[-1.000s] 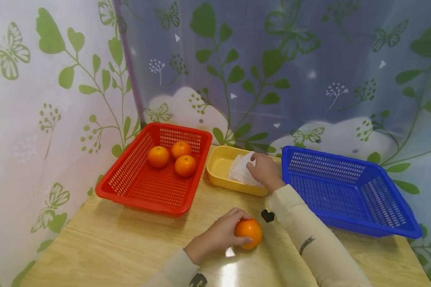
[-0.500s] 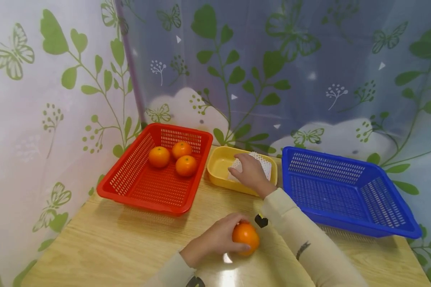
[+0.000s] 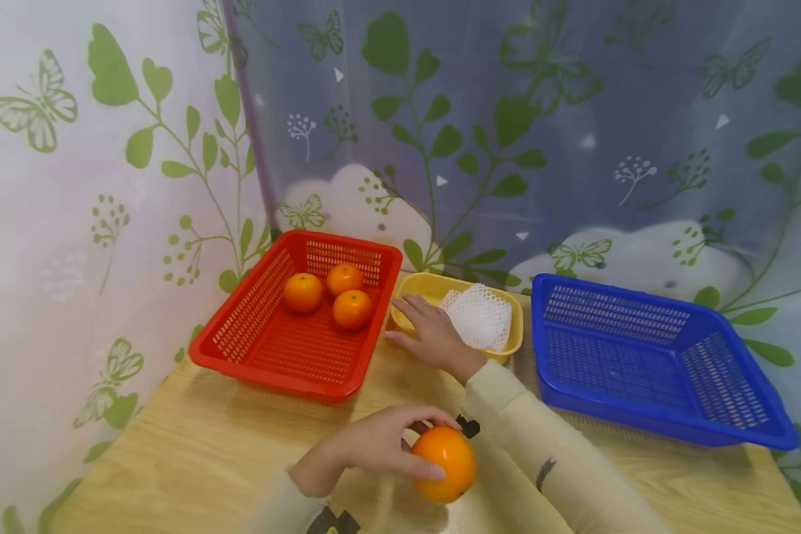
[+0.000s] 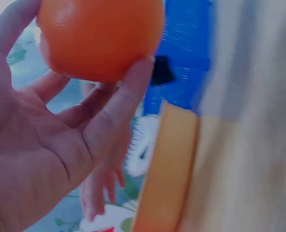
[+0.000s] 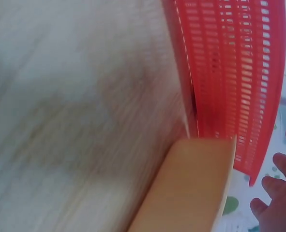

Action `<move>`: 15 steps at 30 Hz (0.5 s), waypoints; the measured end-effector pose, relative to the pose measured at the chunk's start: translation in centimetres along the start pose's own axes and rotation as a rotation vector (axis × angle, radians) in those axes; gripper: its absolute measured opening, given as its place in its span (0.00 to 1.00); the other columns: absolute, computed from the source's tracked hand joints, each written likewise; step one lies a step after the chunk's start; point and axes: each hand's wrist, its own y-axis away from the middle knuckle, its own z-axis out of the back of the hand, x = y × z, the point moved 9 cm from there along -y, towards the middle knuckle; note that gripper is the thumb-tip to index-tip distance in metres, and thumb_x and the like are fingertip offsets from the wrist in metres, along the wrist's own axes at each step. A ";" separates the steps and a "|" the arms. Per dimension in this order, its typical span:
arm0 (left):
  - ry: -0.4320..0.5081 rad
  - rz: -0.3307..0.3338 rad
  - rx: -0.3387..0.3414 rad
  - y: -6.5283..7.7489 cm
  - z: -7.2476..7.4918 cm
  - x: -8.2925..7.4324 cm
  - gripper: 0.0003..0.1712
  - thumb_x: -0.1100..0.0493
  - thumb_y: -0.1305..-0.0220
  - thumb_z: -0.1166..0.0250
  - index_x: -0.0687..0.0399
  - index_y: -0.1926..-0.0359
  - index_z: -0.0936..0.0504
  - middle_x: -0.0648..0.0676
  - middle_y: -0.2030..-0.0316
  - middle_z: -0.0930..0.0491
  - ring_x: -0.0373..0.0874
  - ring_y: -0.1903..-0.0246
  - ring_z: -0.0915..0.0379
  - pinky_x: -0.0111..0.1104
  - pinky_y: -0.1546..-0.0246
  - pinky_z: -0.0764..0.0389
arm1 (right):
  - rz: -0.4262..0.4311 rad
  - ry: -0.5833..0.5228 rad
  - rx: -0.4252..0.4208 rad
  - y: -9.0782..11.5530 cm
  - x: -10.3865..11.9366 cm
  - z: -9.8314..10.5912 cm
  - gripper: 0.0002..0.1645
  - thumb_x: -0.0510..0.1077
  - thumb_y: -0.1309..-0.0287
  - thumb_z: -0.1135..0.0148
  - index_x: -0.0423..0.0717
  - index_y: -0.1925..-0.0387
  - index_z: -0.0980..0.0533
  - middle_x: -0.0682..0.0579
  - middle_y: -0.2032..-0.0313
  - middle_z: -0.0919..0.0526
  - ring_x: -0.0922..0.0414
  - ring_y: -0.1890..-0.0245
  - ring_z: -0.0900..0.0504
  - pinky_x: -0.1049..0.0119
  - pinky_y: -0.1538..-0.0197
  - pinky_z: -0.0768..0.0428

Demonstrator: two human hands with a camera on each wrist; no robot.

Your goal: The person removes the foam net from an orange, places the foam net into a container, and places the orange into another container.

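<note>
My left hand [image 3: 367,443] grips an orange [image 3: 446,464] above the near part of the table, thumb on one side and fingers on the other. In the left wrist view the orange [image 4: 101,38] sits between thumb and fingertips of the left hand [image 4: 41,140]. My right hand [image 3: 434,334] is over the left front side of a yellow tray [image 3: 517,326], its fingers extended and holding nothing. White foam netting [image 3: 482,319] lies in the tray, to the right of that hand. At the edge of the right wrist view show the right hand's fingers [image 5: 278,183].
To the left stands a red basket [image 3: 203,357] with several oranges, three of them visible as whole fruits [image 3: 303,293]. A blue basket [image 3: 641,374] with bare mesh stands at the right. Wooden table [image 3: 173,445] runs in front; a printed curtain [image 3: 347,111] hangs behind.
My right hand has moved left off the foam netting toward the tray's left side. My left hand has brought the orange up and nearer, slightly to the left.
</note>
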 end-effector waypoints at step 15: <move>0.420 -0.256 -0.104 1.7 4.5 -4.0 0.40 0.54 0.35 0.35 0.63 0.29 0.43 0.63 0.39 0.33 0.47 0.43 0.31 0.39 0.44 0.24 | 0.022 -0.055 0.110 0.1 2.5 -1.8 0.43 0.62 0.33 0.47 0.41 0.28 0.42 0.44 0.26 0.47 0.40 0.27 0.51 0.42 0.29 0.49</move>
